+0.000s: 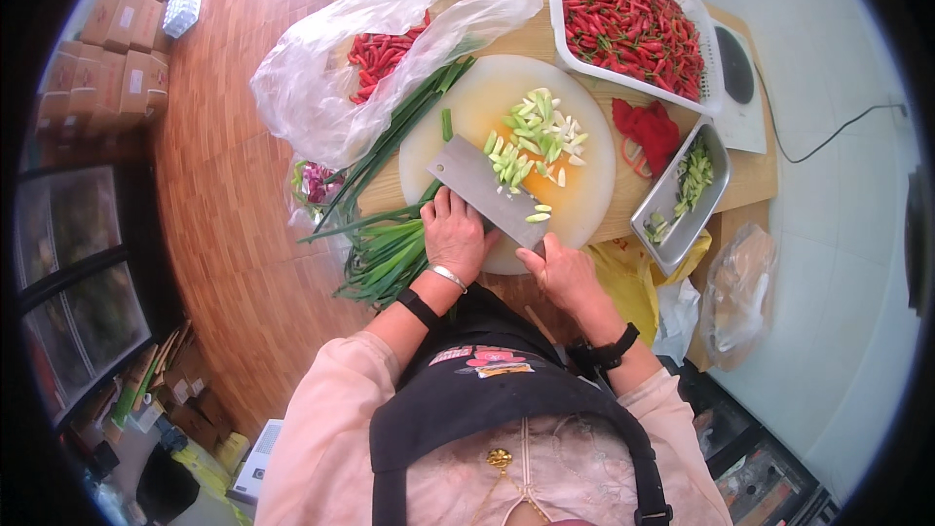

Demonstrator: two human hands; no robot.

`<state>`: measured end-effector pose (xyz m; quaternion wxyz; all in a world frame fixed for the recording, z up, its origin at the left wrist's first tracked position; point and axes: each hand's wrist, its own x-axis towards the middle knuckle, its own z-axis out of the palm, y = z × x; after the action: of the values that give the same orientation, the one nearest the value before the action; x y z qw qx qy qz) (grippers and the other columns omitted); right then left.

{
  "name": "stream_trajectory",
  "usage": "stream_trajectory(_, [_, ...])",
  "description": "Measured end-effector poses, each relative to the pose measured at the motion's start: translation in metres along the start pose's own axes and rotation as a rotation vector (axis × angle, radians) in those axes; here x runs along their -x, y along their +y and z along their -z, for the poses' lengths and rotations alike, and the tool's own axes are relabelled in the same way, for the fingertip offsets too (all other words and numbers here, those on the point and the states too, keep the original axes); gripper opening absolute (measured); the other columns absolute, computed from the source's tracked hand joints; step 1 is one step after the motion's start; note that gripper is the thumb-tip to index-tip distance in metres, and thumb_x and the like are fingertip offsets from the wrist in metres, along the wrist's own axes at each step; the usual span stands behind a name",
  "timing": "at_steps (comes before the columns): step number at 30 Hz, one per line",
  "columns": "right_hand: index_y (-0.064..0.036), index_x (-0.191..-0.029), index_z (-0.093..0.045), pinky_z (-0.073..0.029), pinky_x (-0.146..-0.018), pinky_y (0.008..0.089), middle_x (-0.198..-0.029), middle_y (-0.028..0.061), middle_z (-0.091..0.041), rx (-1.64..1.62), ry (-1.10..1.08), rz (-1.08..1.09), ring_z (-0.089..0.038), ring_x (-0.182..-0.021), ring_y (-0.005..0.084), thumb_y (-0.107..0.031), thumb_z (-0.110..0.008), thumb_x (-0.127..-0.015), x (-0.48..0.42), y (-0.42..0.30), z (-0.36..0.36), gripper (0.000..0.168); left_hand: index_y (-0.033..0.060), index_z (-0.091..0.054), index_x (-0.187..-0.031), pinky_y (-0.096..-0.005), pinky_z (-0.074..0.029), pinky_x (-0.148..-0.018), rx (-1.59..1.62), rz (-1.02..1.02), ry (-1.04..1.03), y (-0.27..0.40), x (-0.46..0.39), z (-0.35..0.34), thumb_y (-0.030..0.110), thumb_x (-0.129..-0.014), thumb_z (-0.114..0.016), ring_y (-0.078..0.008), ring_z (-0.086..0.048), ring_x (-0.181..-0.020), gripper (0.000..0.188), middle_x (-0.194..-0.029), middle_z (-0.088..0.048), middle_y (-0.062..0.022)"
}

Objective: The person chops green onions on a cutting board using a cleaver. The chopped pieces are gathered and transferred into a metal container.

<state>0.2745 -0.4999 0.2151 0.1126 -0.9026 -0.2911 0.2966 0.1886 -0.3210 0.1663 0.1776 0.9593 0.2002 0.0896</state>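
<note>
My right hand grips the handle of a broad cleaver, whose blade lies slantwise over a round white cutting board. Against the near side of the blade, my left hand presses down on a bunch of scallions; their green leaves hang past the board's near left edge. Obliquely cut scallion pieces, pale green and white, are heaped beyond the blade. Two more cut slices sit at the blade close to my right hand. The left fingertips are partly hidden by the cleaver.
A white plastic basket of red chillies stands at the back right. To its front are a red cloth and a steel tray holding cut greens. Long green leaves and a clear plastic bag with chillies lie left of the board.
</note>
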Motion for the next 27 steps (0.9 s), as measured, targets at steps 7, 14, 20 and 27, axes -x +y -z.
stream_trajectory(7, [0.000, -0.093, -0.059, -0.052, -0.074, 0.0545, -0.087, 0.0280, -0.069, -0.072, -0.025, 0.068, -0.066, -0.083, 0.0495, -0.055, -0.057, -0.099, -0.064, -0.014, 0.015, 0.055, -0.0011, -0.052, -0.139, -0.0445, -0.039, -0.098, -0.050, 0.028, -0.073, 0.000, -0.002, 0.001, 0.038, -0.065, -0.087, -0.0319, -0.050, -0.122, 0.091, -0.129, -0.054, -0.0138])
stream_trajectory(14, [0.001, -0.090, -0.061, -0.051, -0.074, 0.0528, -0.086, 0.0289, -0.067, -0.440, 0.070, 0.093, -0.065, -0.084, 0.0485, -0.057, -0.055, -0.100, -0.068, 0.024, 0.038, 0.059, -0.0032, -0.046, -0.145, -0.0441, -0.039, -0.098, -0.037, 0.015, -0.046, 0.000, -0.003, 0.003, 0.038, -0.066, -0.087, -0.0317, -0.050, -0.121, 0.098, -0.128, -0.053, -0.0150])
stream_trajectory(20, [-0.002, -0.090, -0.058, -0.051, -0.070, 0.0556, -0.082, 0.0269, -0.067, -0.213, 0.015, 0.105, -0.065, -0.081, 0.0493, -0.053, -0.056, -0.100, 0.005, 0.002, 0.028, 0.052, -0.0015, -0.051, -0.138, -0.0455, -0.038, -0.098, 0.006, 0.044, -0.070, 0.000, -0.003, 0.001, 0.037, -0.071, -0.084, -0.0341, -0.047, -0.122, 0.084, -0.126, -0.053, -0.0168])
stream_trajectory(27, [-0.004, -0.089, -0.055, -0.051, -0.064, 0.0570, -0.073, 0.0243, -0.067, -0.099, 0.059, 0.093, -0.066, -0.073, 0.0483, -0.055, -0.057, -0.099, 0.037, -0.010, 0.015, 0.053, 0.0053, -0.066, -0.120, -0.0456, -0.038, -0.093, -0.001, 0.069, -0.063, -0.003, 0.001, -0.012, 0.034, -0.077, -0.075, -0.0340, -0.048, -0.114, 0.053, -0.122, -0.058, -0.0142])
